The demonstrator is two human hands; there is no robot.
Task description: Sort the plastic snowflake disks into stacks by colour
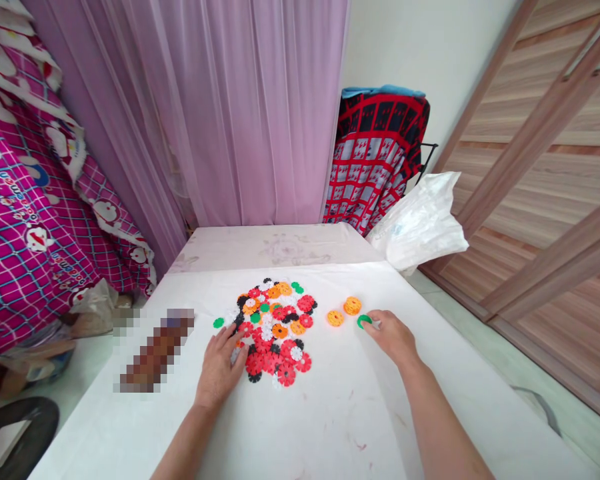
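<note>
A loose pile of notched plastic discs [274,360] in red, orange, black, white and green covers the middle of the white table. At its left edge rests my left hand [219,370], fingers spread and touching the outer discs. My right hand [394,339] is to the right of the pile, thumb and fingers closed on a green disc [365,321] at the tabletop. Just left of that hand sit two small groups of orange discs, a nearer one [335,319] and a farther one [353,306]. A single green disc [219,323] lies apart, beyond my left fingertips.
The white tablecloth [330,420] spans the table. A pixelated patch [155,350] hides something at the left. Beyond the right edge stands a white plastic bag [420,220], near wooden cupboard doors [545,187]. A purple curtain [250,113] hangs behind the table.
</note>
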